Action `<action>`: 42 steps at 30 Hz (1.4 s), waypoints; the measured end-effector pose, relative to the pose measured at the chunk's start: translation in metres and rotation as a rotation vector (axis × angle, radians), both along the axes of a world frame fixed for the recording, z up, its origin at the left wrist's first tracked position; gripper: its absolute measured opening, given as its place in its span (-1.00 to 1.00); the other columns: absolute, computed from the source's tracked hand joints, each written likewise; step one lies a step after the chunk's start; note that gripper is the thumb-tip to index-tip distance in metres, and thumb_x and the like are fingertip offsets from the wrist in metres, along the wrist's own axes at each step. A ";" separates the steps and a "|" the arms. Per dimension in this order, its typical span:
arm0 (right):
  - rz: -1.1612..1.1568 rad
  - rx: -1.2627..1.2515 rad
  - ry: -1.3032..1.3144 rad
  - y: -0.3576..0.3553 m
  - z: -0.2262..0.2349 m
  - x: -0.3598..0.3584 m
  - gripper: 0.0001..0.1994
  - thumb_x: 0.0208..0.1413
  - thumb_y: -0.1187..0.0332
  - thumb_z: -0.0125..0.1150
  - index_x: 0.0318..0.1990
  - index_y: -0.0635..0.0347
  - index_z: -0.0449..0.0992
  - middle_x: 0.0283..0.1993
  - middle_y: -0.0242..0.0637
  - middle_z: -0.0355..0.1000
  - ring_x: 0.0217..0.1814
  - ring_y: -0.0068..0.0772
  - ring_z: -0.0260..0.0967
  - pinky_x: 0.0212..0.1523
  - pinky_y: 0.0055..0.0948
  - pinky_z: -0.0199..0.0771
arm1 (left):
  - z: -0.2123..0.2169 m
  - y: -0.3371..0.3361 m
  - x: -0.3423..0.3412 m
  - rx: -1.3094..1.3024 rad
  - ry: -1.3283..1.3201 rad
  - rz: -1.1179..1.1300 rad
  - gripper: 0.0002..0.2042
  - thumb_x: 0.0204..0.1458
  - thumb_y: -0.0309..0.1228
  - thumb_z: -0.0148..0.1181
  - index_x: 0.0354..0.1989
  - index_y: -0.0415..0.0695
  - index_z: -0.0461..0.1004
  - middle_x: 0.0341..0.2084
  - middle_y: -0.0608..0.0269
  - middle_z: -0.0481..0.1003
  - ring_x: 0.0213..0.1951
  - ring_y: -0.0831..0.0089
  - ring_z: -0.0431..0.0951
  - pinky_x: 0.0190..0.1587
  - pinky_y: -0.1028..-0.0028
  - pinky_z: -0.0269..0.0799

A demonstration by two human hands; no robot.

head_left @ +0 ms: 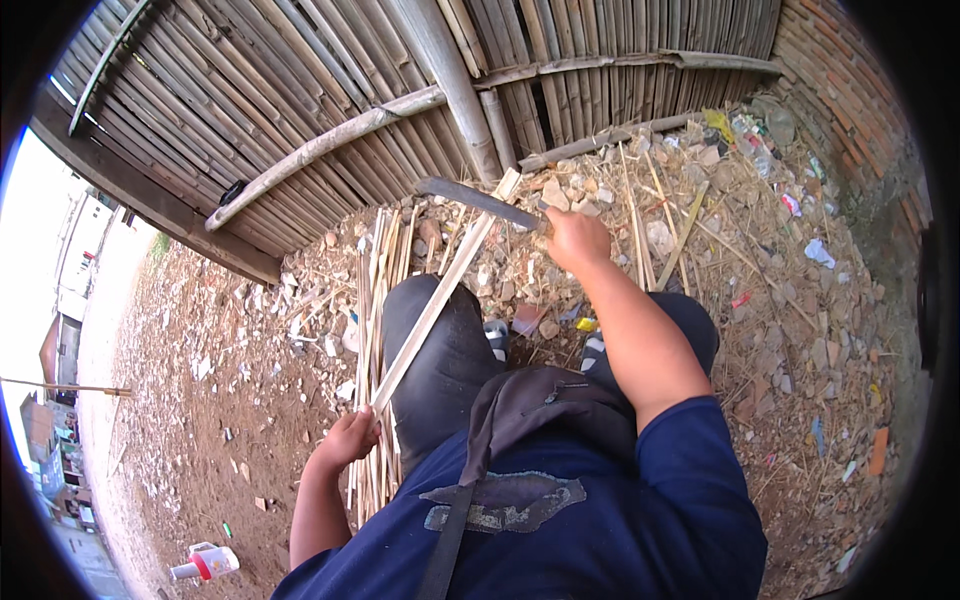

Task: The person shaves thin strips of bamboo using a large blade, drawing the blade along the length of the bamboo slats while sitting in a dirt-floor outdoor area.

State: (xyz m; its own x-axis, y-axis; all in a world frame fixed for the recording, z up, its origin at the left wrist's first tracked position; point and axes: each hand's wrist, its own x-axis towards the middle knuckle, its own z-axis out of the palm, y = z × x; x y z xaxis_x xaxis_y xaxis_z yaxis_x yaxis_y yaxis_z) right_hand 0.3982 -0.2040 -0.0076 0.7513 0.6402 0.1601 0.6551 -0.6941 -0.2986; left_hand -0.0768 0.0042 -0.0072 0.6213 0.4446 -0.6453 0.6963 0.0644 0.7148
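My left hand (351,437) is closed on the near end of a pale, flat bamboo strip (437,303). The strip slants up and to the right, passing over my left thigh. In my right hand (578,240) is the handle of a machete (480,198) with a dark, broad blade. Its blade points left and crosses the strip near the far end; whether it touches or only overlaps in this view, I cannot tell. Beside my left leg lies a bundle of thin bamboo strips (375,300), partly hidden by that leg.
A bamboo fence (330,90) with pole rails stands ahead, meeting a brick wall (850,110) at the right. Stones, wood chips and litter cover the ground. A few loose strips (685,230) lie right of my right hand. A white jug with a red band (207,563) is at lower left.
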 end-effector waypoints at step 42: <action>0.582 0.241 -0.391 0.016 0.021 -0.047 -0.89 0.03 0.42 0.28 -0.29 -0.04 0.50 -0.43 -0.36 0.55 -0.37 -0.28 0.56 -0.29 -0.24 0.57 | -0.018 -0.011 -0.018 -0.009 -0.097 0.030 -0.48 0.44 0.04 -0.25 -0.31 -0.14 0.46 -0.66 0.48 0.31 -0.64 0.64 0.22 -0.56 0.54 0.15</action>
State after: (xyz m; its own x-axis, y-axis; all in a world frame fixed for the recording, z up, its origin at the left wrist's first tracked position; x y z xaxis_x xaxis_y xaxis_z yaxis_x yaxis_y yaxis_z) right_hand 0.3511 -0.1884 0.0133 0.1601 0.8309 0.5330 0.9869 -0.1466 -0.0679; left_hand -0.0949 -0.0068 -0.0253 0.6673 0.4585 -0.5870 0.6218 0.0910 0.7779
